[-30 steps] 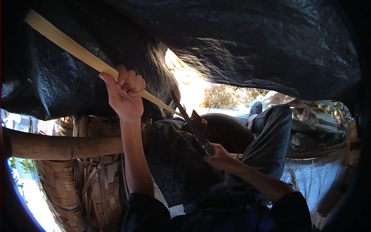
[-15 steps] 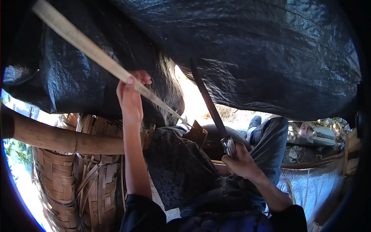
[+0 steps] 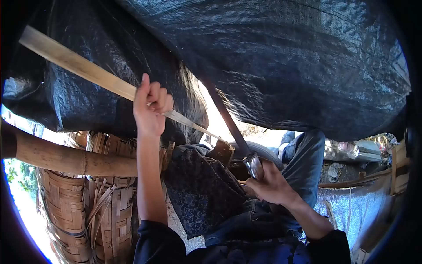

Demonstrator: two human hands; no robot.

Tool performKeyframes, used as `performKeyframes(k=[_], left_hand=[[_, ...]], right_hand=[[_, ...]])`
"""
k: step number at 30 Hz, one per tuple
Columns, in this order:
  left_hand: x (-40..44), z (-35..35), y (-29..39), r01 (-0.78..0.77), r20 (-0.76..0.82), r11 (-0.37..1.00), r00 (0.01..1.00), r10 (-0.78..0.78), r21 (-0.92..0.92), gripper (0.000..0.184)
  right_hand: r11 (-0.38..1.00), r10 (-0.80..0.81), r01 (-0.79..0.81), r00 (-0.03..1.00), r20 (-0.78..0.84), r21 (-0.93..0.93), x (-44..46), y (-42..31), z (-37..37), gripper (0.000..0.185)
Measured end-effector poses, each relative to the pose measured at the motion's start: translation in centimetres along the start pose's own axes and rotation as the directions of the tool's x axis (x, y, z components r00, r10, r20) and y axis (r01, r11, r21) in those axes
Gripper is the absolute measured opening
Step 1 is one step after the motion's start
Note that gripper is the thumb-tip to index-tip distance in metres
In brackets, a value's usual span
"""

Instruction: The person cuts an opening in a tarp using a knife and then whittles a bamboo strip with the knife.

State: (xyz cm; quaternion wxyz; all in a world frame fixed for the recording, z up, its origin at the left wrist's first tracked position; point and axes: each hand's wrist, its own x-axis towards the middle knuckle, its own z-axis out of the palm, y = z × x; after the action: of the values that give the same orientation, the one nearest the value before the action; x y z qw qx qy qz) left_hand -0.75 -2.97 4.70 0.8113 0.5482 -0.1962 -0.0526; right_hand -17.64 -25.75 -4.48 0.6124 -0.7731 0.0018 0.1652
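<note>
My left hand [image 3: 151, 103] is raised with its fingers wrapped round a long pale bamboo strip [image 3: 79, 64]. The strip slants from the upper left down to a small brown wooden block [image 3: 221, 152] near my knees. In my right hand [image 3: 270, 182] is the handle of a long dark-bladed knife [image 3: 224, 113]. Its blade points up and to the left, just right of the strip's lower end. A dark patterned cloth [image 3: 193, 193] covers one of my legs.
Black plastic sheeting [image 3: 281, 57] hangs across the top. A thick bamboo pole [image 3: 79, 160] crosses the left side before woven bamboo baskets [image 3: 66, 207]. Behind the block lies a round dark tyre-like object [image 3: 259, 152]. Litter [image 3: 349, 149] lies at the right.
The knife first swung up and right, away from the strip, then shifted slightly left. My left hand loosened, then closed round the strip again, whose upper end has dropped a little.
</note>
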Motion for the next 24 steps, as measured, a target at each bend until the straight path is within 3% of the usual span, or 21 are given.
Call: performKeyframes(k=[4, 9, 12, 15, 17, 18, 19, 21, 23, 24], left_hand=[[-0.1, 0.0, 0.7, 0.027, 0.008, 0.995, 1.000, -0.028, 0.097, 0.046], [0.0, -1.2, -0.3, 0.075, 0.010, 0.993, 0.997, -0.076, 0.087, 0.045], [0.5, -1.5, -0.4, 0.065, 0.043, 0.994, 0.997, -0.069, 0.083, 0.045], [1.0, -1.4, -0.7, 0.053, 0.021, 0.996, 0.998, -0.055, 0.078, 0.045], [1.2, -1.1, -0.8, 0.028, -0.048, 0.995, 0.999, -0.024, 0.097, 0.045], [1.3, -0.8, -0.8, 0.032, -0.045, 0.995, 0.999, -0.028, 0.098, 0.045], [1.3, -0.5, -0.9, 0.024, -0.084, 0.992, 0.996, -0.014, 0.122, 0.045], [1.3, -0.3, -0.9, 0.013, -0.118, 0.989, 0.993, 0.004, 0.147, 0.045], [1.0, -0.9, -0.8, 0.004, -0.074, 0.993, 0.997, 0.005, 0.114, 0.045], [0.7, -0.9, -0.8, 0.008, -0.085, 0.994, 0.996, 0.002, 0.113, 0.045]], right_hand=[[0.999, 0.041, -0.040, 0.999, -0.027, 0.020, -0.1, 0.1, -0.3, 0.034], [0.997, 0.036, -0.035, 0.999, -0.007, 0.072, 0.1, 1.4, 0.7, 0.032], [0.992, 0.121, -0.126, 0.986, 0.117, 0.033, 0.4, 0.5, 0.5, 0.036], [1.000, -0.010, 0.010, 0.997, 0.071, 0.004, 0.7, -0.4, 0.6, 0.031], [0.929, 0.063, -0.173, 0.945, 0.322, 0.327, 1.1, -2.5, 0.4, 0.027], [0.872, 0.016, -0.155, 0.957, 0.291, 0.464, 1.3, -1.2, 2.2, 0.022], [0.871, 0.017, -0.155, 0.958, 0.286, 0.467, 1.9, -0.6, 2.6, 0.022], [0.938, 0.074, -0.197, 0.919, 0.387, 0.287, 2.7, -0.3, 2.8, 0.022], [0.899, 0.094, -0.240, 0.923, 0.374, 0.366, 2.5, -1.9, 1.9, 0.016], [0.951, 0.014, -0.103, 0.957, 0.290, 0.293, 2.6, -2.3, 1.5, 0.016]])
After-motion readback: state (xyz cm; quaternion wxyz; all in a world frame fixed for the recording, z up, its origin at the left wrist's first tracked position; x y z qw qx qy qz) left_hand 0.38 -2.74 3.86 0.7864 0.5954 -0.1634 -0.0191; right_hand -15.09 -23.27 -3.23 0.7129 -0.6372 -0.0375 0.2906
